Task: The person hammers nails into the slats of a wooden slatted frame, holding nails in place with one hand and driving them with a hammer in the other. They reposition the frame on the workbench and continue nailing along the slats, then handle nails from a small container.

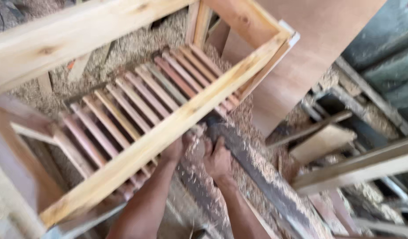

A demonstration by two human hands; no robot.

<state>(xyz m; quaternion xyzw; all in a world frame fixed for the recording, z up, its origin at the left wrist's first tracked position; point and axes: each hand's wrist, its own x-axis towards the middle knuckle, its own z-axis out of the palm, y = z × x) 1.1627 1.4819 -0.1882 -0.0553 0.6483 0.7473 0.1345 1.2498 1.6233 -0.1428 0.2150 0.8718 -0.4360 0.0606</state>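
Both hands are working low beside a dark saw bench (257,177) thick with sawdust, under a pale wooden frame (168,128); the left hand (175,148) is pressing up against the frame's rail while the right hand (218,161) is curling over something, though blur is hiding what it grips; steadying the frame seems needed next

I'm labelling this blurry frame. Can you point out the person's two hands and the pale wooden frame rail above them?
left hand (176,148), head view, on the back of the hand under the rail.
right hand (218,160), head view, on its knuckles.
pale wooden frame rail (168,132), head view, mid-length on its face.
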